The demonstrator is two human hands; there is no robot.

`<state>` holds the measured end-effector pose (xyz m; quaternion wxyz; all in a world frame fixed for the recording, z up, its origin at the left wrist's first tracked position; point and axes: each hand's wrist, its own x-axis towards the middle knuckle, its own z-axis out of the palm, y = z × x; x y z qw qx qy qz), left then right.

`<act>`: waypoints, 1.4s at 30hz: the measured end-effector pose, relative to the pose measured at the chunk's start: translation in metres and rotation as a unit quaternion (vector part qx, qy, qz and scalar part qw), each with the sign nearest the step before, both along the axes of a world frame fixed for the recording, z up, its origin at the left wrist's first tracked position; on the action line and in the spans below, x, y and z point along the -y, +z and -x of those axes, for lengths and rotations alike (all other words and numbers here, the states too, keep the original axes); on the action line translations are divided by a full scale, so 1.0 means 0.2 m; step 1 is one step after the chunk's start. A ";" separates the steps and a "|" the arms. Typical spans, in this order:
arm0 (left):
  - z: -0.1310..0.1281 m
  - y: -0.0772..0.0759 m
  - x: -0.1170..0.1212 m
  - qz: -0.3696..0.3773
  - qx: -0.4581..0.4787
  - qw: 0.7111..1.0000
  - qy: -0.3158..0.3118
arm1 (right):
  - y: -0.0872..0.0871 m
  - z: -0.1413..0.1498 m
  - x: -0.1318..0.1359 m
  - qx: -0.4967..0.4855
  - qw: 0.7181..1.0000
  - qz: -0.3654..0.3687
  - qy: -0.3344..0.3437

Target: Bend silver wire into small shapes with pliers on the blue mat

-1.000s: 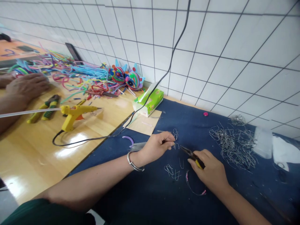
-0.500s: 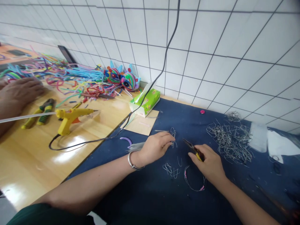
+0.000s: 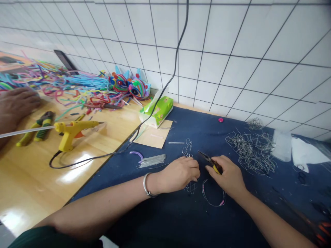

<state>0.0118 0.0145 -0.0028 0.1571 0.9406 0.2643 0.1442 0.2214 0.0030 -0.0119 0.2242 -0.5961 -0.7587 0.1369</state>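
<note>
On the dark blue cloth [image 3: 155, 220], my left hand [image 3: 179, 175] is closed, its fingertips pinched low near small bent wires [image 3: 190, 188]. What the fingertips hold, if anything, is hidden. Just beyond the knuckles lie more bent wires [image 3: 188, 146]. My right hand [image 3: 230, 177] grips needle-nose pliers [image 3: 216, 167] with yellow and dark handles, their jaws pointing up and left. Below the pliers rests a thin wire loop [image 3: 210, 204] with pink beads. Left of the bent wires is a bundle of straight wires [image 3: 152, 160].
A tangle of wires [image 3: 250, 151] lies to the right, beside a clear plastic bag [image 3: 281, 145]. A tissue pack [image 3: 161, 109] stands behind a tan card [image 3: 152, 136]. Leftward are a yellow glue gun [image 3: 69, 132], cutting pliers [image 3: 38, 129] and another person's hand [image 3: 19, 101].
My left hand has moved down and slightly right, off the upper bent wires and over the lower ones. My right hand still holds the pliers. The view has shifted a little.
</note>
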 end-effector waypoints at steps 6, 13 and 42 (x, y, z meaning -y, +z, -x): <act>0.00 0.03 0.01 -0.019 -0.003 1.000 -0.011 | -0.01 0.00 0.00 0.010 1.000 -0.007 0.006; 0.07 0.07 -0.02 0.344 0.268 0.889 0.143 | 0.01 0.01 0.03 0.141 0.989 -0.044 0.029; -0.01 0.06 0.05 0.470 0.314 0.811 0.154 | 0.15 0.15 0.10 -0.084 0.989 0.030 0.119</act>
